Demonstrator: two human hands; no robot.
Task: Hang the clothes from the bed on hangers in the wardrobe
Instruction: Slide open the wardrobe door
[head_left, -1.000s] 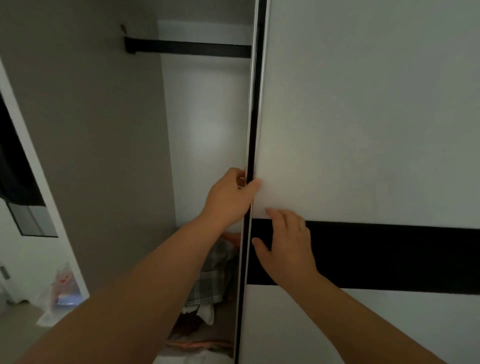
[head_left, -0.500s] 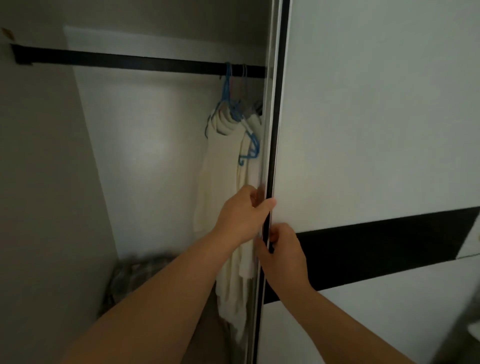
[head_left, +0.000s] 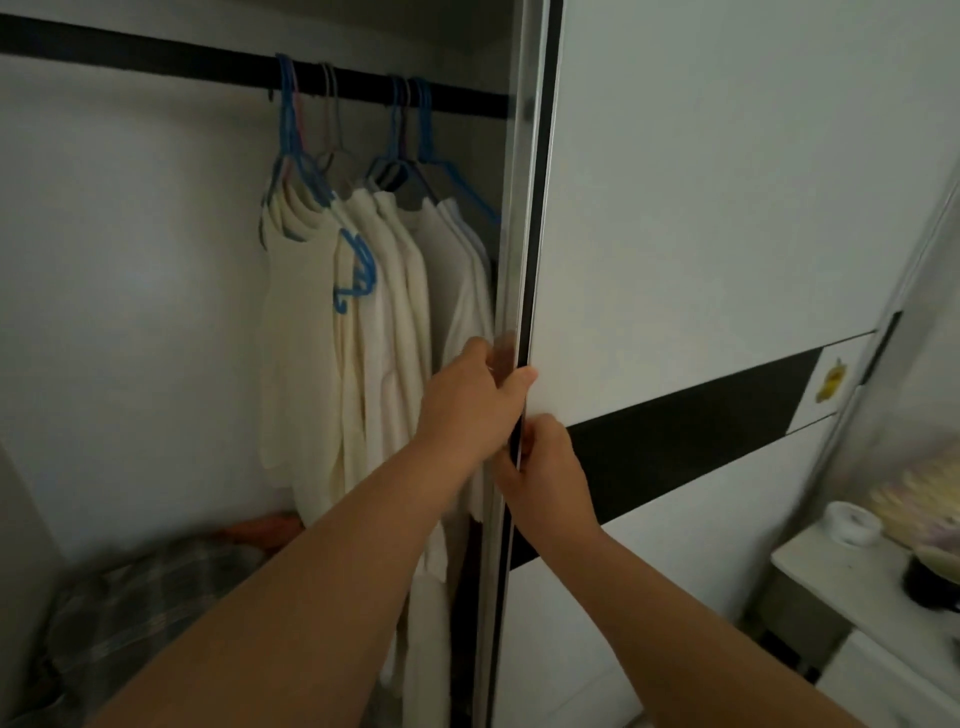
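Both hands are working the sliding door (head_left: 701, 234) of the wardrobe, so I am judging this as the opening step, before any garment from the bed is picked up. I am curling my left hand (head_left: 470, 400) around the door's metal edge (head_left: 519, 260), fingers wrapped behind it and thumb pressed on the front face. I am gripping the same edge just below with my right hand (head_left: 545, 467), fingers folded tight around it. The bed and its clothes are lying outside this view, so I cannot say where they are.

Inside, cream garments (head_left: 374, 338) are hanging on blue hangers (head_left: 296, 130) from the dark rail (head_left: 156, 52), bunched toward the rail's right end, just beside the door edge. One spare blue hanger (head_left: 358, 270) is dangling in front of the leftmost garment. A checked bundle (head_left: 145, 597) is lying at the wardrobe floor's left corner.

Next, I am thinking the door needs to clear the hanging row fully, then a free hanger must come off the rail; the rail's left end is offering bare room.
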